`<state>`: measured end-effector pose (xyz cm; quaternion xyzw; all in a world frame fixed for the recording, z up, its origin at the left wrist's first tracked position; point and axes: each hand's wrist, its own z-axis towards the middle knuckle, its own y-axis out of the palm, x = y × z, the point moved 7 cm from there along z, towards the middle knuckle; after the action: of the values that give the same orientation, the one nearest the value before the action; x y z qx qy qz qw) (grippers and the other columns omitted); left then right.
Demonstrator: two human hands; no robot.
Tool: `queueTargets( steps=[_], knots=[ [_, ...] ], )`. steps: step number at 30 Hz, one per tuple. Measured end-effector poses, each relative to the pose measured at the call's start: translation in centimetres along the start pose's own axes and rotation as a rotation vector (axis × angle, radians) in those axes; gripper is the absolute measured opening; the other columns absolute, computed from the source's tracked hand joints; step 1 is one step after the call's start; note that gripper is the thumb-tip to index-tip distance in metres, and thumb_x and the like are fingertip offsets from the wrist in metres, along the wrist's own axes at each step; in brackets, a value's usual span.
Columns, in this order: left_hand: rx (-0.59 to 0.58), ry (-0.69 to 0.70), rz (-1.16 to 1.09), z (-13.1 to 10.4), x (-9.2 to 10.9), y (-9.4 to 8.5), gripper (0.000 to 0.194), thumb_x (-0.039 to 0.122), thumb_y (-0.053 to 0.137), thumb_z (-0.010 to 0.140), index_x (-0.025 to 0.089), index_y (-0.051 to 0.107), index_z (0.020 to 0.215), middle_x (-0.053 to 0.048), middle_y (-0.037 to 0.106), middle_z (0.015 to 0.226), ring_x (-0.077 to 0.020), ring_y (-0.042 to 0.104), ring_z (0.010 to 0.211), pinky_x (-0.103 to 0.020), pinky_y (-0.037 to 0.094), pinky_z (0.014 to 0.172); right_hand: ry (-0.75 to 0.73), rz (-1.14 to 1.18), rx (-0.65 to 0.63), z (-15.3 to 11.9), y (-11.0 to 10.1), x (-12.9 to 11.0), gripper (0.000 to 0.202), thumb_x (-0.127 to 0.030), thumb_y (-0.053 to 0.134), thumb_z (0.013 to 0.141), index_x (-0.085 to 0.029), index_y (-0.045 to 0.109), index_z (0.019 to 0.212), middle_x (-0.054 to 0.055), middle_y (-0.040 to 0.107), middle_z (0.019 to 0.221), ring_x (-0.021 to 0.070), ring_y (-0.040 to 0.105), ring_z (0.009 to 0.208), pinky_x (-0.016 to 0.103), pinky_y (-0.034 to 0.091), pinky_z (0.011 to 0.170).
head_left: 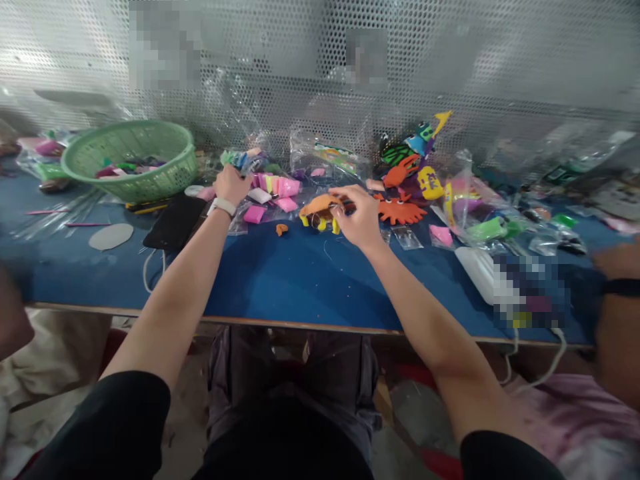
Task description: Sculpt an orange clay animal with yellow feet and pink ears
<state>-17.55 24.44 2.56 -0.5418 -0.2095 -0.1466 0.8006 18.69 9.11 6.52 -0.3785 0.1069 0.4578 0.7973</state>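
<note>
My left hand (233, 185), with a pale band at the wrist, reaches in among small clay packets at the back of the table. Its fingers look bent, and what they hold, if anything, is hidden. Pink clay packets (255, 213) and a white packet (259, 195) lie just right of it. Near the middle, my right hand (361, 215) is closed on the right side of an orange clay figure (320, 205) with yellow feet. A small brown-orange clay piece (282, 229) lies in front. A flat orange clay crab (401, 211) is right of my right hand.
A green basket (133, 180) of packets stands back left, with a black pouch (173, 223) and grey disc (111, 236) before it. Finished clay figures (407, 150) stand back right. A white power bank (477, 275) with a cable lies at right. Other people's arms (620, 320) flank me.
</note>
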Motion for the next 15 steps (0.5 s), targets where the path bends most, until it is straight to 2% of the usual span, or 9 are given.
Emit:
queueTargets(
  steps=[1,3,5,8,10,13,15],
  knots=[
    [0.028,-0.049,-0.005,-0.1,-0.1,0.0,0.034,0.042,0.062,0.11,0.012,0.075,0.122,-0.028,0.08,0.131,-0.0459,0.073,0.139,-0.059,0.054,0.123,0.034,-0.021,0.021,0.5,-0.2,0.3,0.038,-0.024,0.066,0.093,-0.022,0.086,0.126,0.012,0.087,0.128,0.0305,0.082,0.107,0.046,0.07,0.088],
    [0.07,-0.081,-0.037,-0.5,0.1,0.0,0.035,0.046,0.061,0.112,0.017,0.078,0.104,-0.023,0.084,0.125,-0.0421,0.077,0.134,-0.053,0.055,0.123,0.089,-0.069,0.054,1.6,-0.7,0.9,0.036,-0.024,0.067,0.093,-0.023,0.087,0.123,0.012,0.088,0.128,0.0305,0.083,0.107,0.046,0.071,0.092],
    [0.101,-0.044,-0.114,-0.9,0.8,-0.1,0.035,0.046,0.062,0.113,0.018,0.08,0.103,-0.021,0.086,0.126,-0.0397,0.078,0.133,-0.051,0.054,0.125,0.119,-0.085,0.085,2.9,-1.3,1.5,0.031,-0.025,0.068,0.095,-0.022,0.087,0.119,0.012,0.09,0.124,0.03,0.084,0.105,0.046,0.07,0.092],
    [0.11,0.042,-0.216,-1.2,1.5,0.1,0.028,0.034,0.062,0.112,0.018,0.083,0.121,-0.018,0.086,0.132,-0.035,0.077,0.133,-0.048,0.052,0.128,0.149,-0.06,0.087,5.0,-2.4,2.8,0.019,-0.032,0.074,0.095,-0.022,0.086,0.107,0.01,0.089,0.109,0.0275,0.082,0.092,0.046,0.07,0.085],
    [0.109,0.112,-0.213,-1.5,2.0,0.2,0.035,0.026,0.062,0.109,0.017,0.081,0.137,-0.017,0.084,0.141,-0.0329,0.074,0.139,-0.047,0.05,0.132,0.207,-0.001,0.06,6.0,-3.1,3.7,0.017,-0.036,0.081,0.092,-0.022,0.084,0.101,0.009,0.087,0.1,0.0269,0.079,0.084,0.046,0.068,0.078],
    [0.098,0.243,-0.129,-1.9,3.1,0.5,0.053,0.019,0.059,0.104,0.017,0.076,0.154,-0.016,0.075,0.162,-0.0345,0.065,0.153,-0.049,0.045,0.14,0.429,0.221,-0.083,5.8,-2.8,4.9,0.024,-0.041,0.089,0.085,-0.022,0.081,0.097,0.009,0.084,0.089,0.0282,0.079,0.076,0.046,0.067,0.071],
    [0.062,0.308,-0.065,-2.2,3.8,1.0,0.059,0.016,0.056,0.103,0.017,0.075,0.158,-0.015,0.07,0.17,-0.0366,0.061,0.158,-0.053,0.044,0.141,0.554,0.427,-0.22,4.4,-1.5,4.6,0.029,-0.044,0.093,0.081,-0.022,0.081,0.096,0.009,0.086,0.093,0.0296,0.082,0.081,0.045,0.069,0.076]
  ],
)
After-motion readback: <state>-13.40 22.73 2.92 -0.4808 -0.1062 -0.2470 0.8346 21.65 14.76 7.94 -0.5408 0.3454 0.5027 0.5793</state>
